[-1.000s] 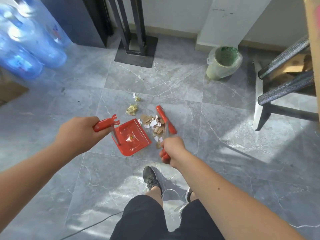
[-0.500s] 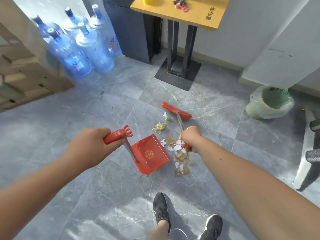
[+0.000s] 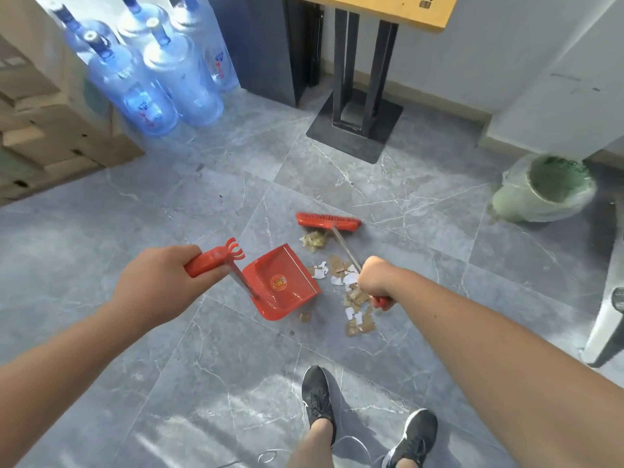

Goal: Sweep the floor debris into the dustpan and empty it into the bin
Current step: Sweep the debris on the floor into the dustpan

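The right hand [image 3: 373,278], fist closed on the broom handle, has pushed the red broom head [image 3: 328,221] out beyond the debris [image 3: 351,285] — set, seemingly, for a stroke back toward the dustpan [image 3: 282,287]. The left hand [image 3: 158,282] clamps the dustpan's handle, its mouth just beside the scraps. The lined bin [image 3: 545,189] waits well apart — nothing swept in yet.

glossy red plastic dustpan [image 3: 282,285], polished stone floor [image 3: 202,366].

The right hand [image 3: 373,278] hides the broom handle's [image 3: 346,248] grip; the yellow tabletop [image 3: 388,8] runs off the top edge.
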{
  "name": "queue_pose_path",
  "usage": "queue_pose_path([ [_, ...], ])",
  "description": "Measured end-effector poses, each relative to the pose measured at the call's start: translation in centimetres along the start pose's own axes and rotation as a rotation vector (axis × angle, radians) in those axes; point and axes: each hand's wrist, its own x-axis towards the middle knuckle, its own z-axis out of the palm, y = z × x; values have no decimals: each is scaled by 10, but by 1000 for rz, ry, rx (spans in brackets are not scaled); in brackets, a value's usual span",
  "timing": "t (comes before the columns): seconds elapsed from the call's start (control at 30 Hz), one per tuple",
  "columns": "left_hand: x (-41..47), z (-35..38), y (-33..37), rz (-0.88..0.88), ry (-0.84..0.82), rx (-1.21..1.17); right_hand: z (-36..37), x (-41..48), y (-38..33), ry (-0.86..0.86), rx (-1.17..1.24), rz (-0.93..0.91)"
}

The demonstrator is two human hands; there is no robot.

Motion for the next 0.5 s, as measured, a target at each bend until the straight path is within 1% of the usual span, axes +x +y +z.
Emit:
queue_pose_path([
  [0.2, -7, -5, 5, 14, 18, 56, -18, -36, 42, -25, -161, -38],
  [0.33, -21, -8, 8, 5, 28, 53, -24, -54, 71, 1, -309, -11],
  [0.5, -41, -11, 19, -20, 28, 49, -24, -70, 100, 3, -376, -21],
])
